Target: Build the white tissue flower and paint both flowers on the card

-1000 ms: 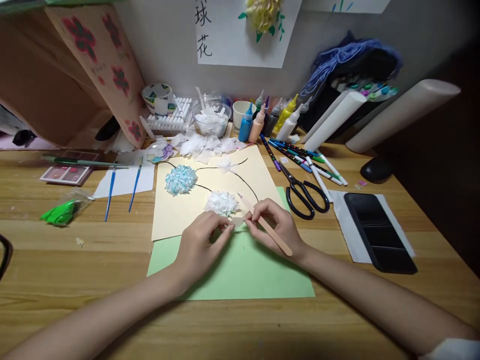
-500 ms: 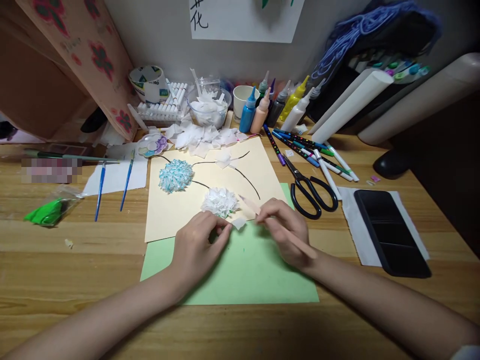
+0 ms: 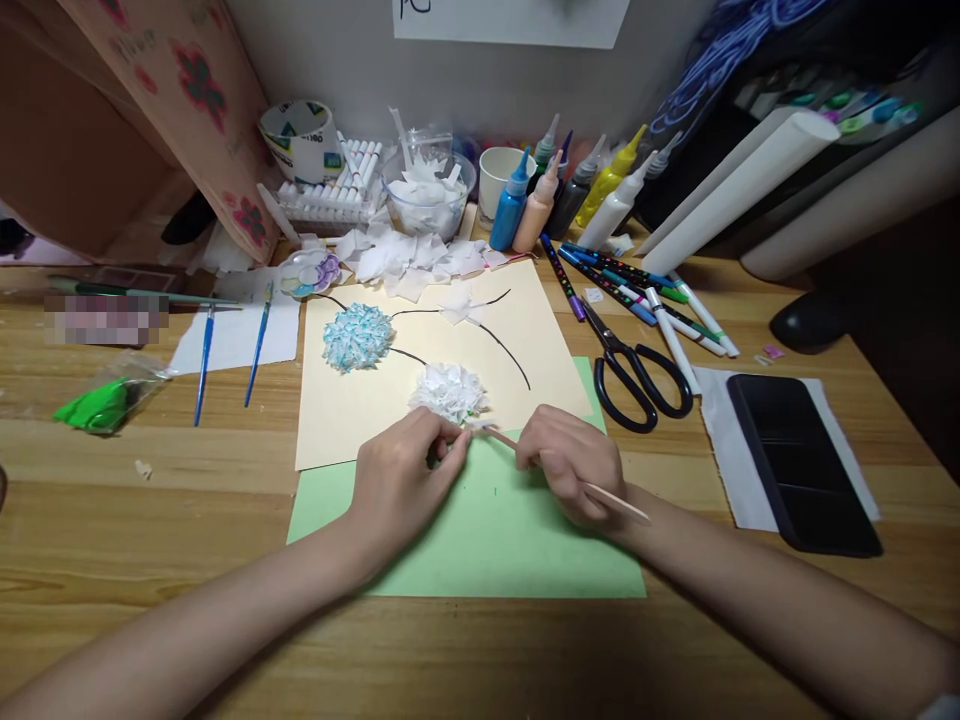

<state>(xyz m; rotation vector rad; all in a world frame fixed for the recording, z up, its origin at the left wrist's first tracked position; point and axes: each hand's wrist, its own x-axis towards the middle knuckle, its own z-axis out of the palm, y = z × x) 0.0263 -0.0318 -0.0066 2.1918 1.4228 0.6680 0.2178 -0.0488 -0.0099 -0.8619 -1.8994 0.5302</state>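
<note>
My left hand pinches a small piece of white tissue paper between thumb and forefinger. My right hand is closed around a thin wooden stick, whose tip meets the tissue piece or lies very close to it. Just beyond my fingertips is a ruffled white paper pom-pom flower on the cream sheet. A blue-and-white pom-pom flower sits up and left of it, with dark drawn stems between. Under both hands lies a green sheet.
Loose tissue squares and a clear bowl of tissue stand at the back near paint bottles. Black-handled scissors, markers and a phone are on the right. Paintbrushes and a bagged green lump lie left.
The stick's tip has come down and left to the tissue piece in my left fingers, and the piece looks more crumpled. The whole view has shifted slightly.
</note>
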